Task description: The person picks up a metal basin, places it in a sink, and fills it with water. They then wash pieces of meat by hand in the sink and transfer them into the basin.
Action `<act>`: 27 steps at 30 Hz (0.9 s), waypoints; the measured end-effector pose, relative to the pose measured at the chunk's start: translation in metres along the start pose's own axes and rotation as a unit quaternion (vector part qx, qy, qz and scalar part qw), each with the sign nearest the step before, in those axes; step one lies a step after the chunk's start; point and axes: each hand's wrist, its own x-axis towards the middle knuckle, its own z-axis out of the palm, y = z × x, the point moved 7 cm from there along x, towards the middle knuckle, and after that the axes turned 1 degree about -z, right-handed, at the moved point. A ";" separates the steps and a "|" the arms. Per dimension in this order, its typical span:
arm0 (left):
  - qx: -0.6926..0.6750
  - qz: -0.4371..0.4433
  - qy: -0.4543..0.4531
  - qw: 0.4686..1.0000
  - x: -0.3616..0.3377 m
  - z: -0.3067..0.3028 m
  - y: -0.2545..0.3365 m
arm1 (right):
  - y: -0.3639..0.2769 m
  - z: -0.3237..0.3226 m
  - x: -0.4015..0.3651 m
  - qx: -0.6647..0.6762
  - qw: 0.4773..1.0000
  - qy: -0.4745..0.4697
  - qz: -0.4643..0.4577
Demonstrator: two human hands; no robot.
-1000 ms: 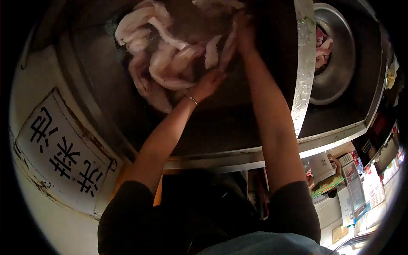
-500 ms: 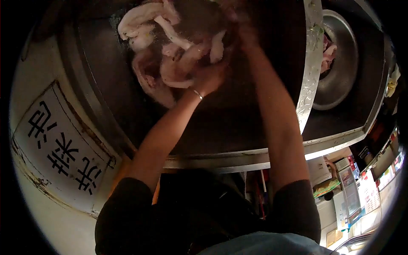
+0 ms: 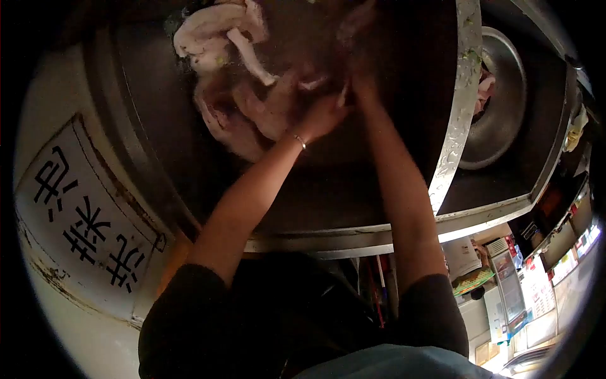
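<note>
My left hand (image 3: pixel 323 117), with a bracelet at the wrist, reaches into the murky water of a metal sink (image 3: pixel 315 237). Its fingers close at a narrow pale strip of meat (image 3: pixel 343 93). My right hand (image 3: pixel 363 83) is right beside it, dim under the water, with its fingers hidden. Several pale, pinkish pieces of raw meat (image 3: pixel 214 38) lie to the left, some breaking the surface. One long white strip (image 3: pixel 251 58) slants among them. Another dark pinkish piece (image 3: pixel 356 22) shows beyond my right hand.
Right of the divider (image 3: pixel 459 107), a round metal bowl (image 3: pixel 505 120) with pieces of meat (image 3: pixel 485 90) stands in a second basin. On the left wall is a white sign (image 3: pixel 85 215) with black characters. A yellowish cloth (image 3: pixel 574 132) hangs at the right edge.
My left hand has moved slightly right, closer to my right hand. The pale strip near its fingers now appears lower and narrower. Nearby meat has shifted in the water, and the view has tilted slightly.
</note>
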 end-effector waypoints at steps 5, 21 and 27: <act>-0.134 -0.123 -0.065 0.981 -0.029 0.003 -0.024 | -0.025 -0.019 0.070 0.219 0.974 0.052 0.022; -0.114 -0.125 -0.041 0.985 -0.031 0.010 -0.019 | -0.006 -0.009 0.030 0.030 0.999 0.043 -0.002; -0.142 -0.181 -0.073 0.970 -0.036 -0.002 -0.024 | -0.007 -0.026 0.068 0.321 0.944 0.030 0.073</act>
